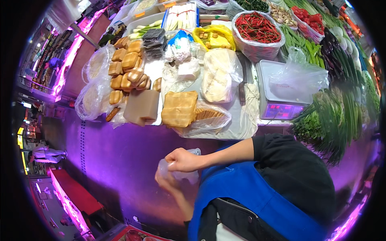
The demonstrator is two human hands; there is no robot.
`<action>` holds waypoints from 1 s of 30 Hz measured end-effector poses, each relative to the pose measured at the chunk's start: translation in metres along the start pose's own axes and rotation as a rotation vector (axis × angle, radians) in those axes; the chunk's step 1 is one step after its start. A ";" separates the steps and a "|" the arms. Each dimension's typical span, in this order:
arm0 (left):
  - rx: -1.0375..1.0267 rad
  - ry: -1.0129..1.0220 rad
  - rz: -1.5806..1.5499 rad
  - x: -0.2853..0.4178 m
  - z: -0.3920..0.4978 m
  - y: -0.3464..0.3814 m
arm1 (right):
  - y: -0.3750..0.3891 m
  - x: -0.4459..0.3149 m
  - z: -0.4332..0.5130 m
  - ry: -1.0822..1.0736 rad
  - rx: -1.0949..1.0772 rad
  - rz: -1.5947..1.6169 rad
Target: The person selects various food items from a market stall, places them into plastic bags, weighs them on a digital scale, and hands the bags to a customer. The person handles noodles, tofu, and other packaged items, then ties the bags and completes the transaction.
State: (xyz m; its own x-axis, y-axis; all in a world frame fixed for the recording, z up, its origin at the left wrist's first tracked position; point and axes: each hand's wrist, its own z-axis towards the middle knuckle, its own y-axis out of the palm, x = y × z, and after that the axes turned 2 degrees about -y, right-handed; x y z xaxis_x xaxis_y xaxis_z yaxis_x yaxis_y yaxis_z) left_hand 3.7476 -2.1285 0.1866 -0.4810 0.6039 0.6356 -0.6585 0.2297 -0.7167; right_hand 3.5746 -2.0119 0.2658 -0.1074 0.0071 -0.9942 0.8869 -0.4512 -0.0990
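My right hand [183,160] is closed on a translucent plastic bag [188,176], in front of the blue apron and over the aisle floor. My left hand [166,180] is just below it and grips the same bag at its left side; the bag partly hides its fingers. No contents can be made out in the bag. Beyond the hands, at the stall's edge, lie a stack of thin tan tofu sheets [179,108], a bag of more sheets [212,116] and a pale brown block [141,105].
A digital scale [282,110] bearing a loose plastic bag [297,75] stands right of a long knife [242,81]. Browned tofu blocks [130,60], red chillies [257,28] and leafy greens [321,120] crowd the stall. A red-topped counter [77,189] is at lower left; a person [48,154] is far left.
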 end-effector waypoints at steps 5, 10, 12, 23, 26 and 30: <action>0.135 -0.364 0.155 -0.074 0.019 -0.026 | -0.157 0.012 -0.012 0.117 0.585 -0.635; -0.259 -0.511 0.157 -0.083 0.042 -0.062 | -0.294 0.123 -0.025 0.770 0.654 -0.952; -0.351 -0.745 -0.283 -0.077 0.068 -0.062 | -0.316 0.151 -0.021 0.725 0.718 -0.913; 0.043 -0.638 -1.028 -0.116 0.206 -0.080 | -0.232 -0.004 0.073 0.166 0.657 -0.381; -0.051 -0.619 -1.089 -0.133 0.236 -0.086 | -0.140 -0.070 0.083 0.193 0.695 -0.038; -0.129 -0.560 -1.193 -0.162 0.280 -0.089 | -0.028 -0.115 0.130 0.109 0.642 0.189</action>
State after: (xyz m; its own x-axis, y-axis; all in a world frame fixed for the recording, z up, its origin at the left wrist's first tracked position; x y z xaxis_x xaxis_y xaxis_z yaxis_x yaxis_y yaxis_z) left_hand 3.7219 -2.4606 0.2281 0.1580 -0.4059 0.9001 -0.7969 0.4858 0.3590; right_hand 3.5037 -2.1166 0.3889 0.0991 -0.0499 -0.9938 0.4398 -0.8937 0.0887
